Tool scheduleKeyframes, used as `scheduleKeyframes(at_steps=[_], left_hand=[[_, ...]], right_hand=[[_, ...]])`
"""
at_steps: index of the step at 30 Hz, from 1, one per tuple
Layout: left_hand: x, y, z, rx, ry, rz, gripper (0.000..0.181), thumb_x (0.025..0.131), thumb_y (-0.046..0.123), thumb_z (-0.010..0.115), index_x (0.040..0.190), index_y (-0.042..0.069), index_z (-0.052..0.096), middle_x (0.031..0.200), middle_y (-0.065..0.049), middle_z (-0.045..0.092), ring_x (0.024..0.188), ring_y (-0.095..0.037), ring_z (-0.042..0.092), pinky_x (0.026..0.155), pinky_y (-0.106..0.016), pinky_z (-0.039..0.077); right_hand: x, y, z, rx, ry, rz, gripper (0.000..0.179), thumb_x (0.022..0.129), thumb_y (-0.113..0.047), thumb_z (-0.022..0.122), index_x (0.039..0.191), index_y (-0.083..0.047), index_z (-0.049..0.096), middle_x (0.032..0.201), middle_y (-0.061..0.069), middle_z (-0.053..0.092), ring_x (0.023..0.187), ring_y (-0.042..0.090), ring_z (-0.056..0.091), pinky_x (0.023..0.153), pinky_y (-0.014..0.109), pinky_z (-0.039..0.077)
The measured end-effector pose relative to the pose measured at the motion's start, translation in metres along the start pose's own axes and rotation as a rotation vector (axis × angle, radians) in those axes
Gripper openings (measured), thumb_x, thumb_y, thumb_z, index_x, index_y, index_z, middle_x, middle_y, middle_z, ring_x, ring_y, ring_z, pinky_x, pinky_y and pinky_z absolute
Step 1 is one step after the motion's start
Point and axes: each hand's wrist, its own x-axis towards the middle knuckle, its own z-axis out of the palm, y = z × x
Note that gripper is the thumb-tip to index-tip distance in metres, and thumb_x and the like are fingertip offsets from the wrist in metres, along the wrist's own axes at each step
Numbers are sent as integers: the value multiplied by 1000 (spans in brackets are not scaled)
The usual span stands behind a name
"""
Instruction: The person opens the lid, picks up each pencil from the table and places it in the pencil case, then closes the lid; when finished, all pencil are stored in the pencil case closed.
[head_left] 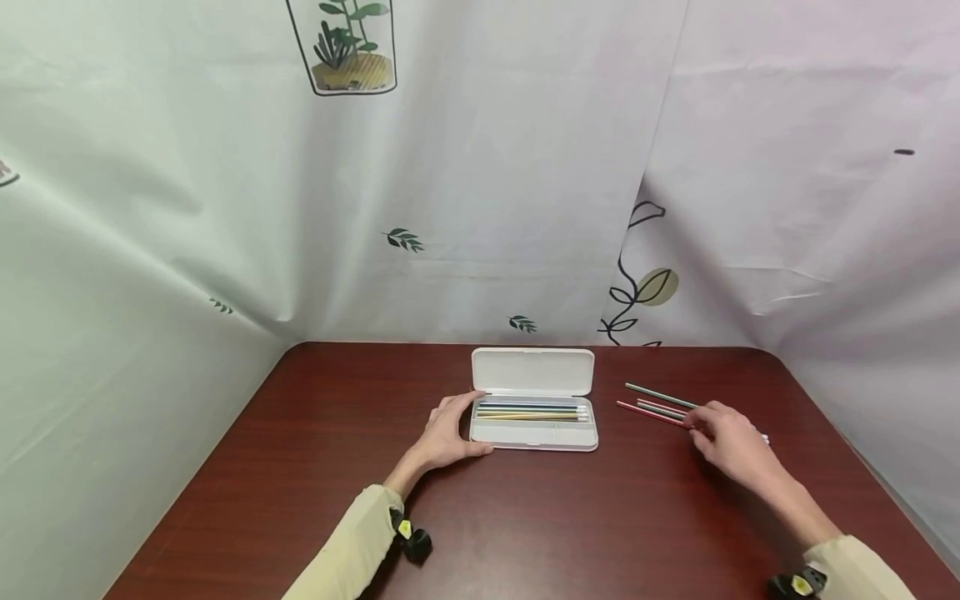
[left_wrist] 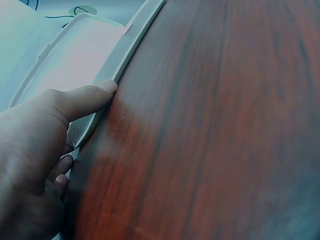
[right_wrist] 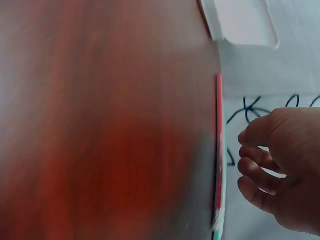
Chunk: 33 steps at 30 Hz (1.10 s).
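Note:
A white pencil case (head_left: pixel 517 434) lies on the table with its lid (head_left: pixel 533 372) raised at the back. Several pencils (head_left: pixel 528 414), dark, pale and yellowish, lie side by side in it. My left hand (head_left: pixel 444 432) grips the case's left end, thumb along the front edge, as the left wrist view also shows. Right of the case, a red pencil (head_left: pixel 647 413), a green pencil (head_left: pixel 656 393) and others between them lie loose on the table. Over their right ends hovers my right hand (head_left: pixel 731 443), fingers loosely bent; the right wrist view shows nothing between them.
The dark red-brown table (head_left: pixel 570 517) has rounded far corners. A pale printed cloth (head_left: pixel 480 167) hangs right behind it and along both sides. Each wrist carries a black strapped device (head_left: pixel 416 546).

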Motion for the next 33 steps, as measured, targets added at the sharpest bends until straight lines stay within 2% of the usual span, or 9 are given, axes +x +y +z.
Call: scheduleKeyframes(at_steps=[5,11,16,23,28,33], left_hand=[[0,-1,1,4,3,2,88,70,31,90,146,12,50,143,-9,53,130,-31,41,102,-55,28],[0,-1,1,5,4,-1,88,70,30,90,145,11,50,143,-10,53,131,-32,41,101,-55,29],[0,0,0,5,2,-1,88,70,30,90,146,11,50,143,-10,53,131,-31,41,101,-54,29],[0,1,0,1,2,3,87,70,30,90,145,11,50,143,-10,53,130,-31,41,101,-54,29],[0,1,0,6,8,4,87,70,30,90,145,11,50,143,-9,53,130,-31,41,101,-54,29],[0,0,1,10,13,5,87,69,30,90,145,12,50,142,-9,53,130,-31,42,100,-54,30]], right_hand=[[-16,10,-4,-51,18,39,18,75,5,75,89,-6,70,87,6,60,76,28,56,63,48,46],[-24,17,-3,-70,36,55,19,74,6,75,89,-4,69,88,10,60,80,35,57,63,53,47],[-24,19,-2,-77,19,70,19,74,6,76,90,-3,69,89,13,60,82,38,57,64,55,47],[-21,21,-2,-78,-56,100,17,78,5,74,93,-2,70,92,15,61,87,42,58,66,58,48],[-20,21,-2,-106,-32,89,16,77,4,74,90,-2,70,87,12,59,83,41,56,64,57,48],[-19,23,-2,-121,-32,96,14,76,4,74,89,-2,70,89,16,59,82,42,55,66,58,46]])
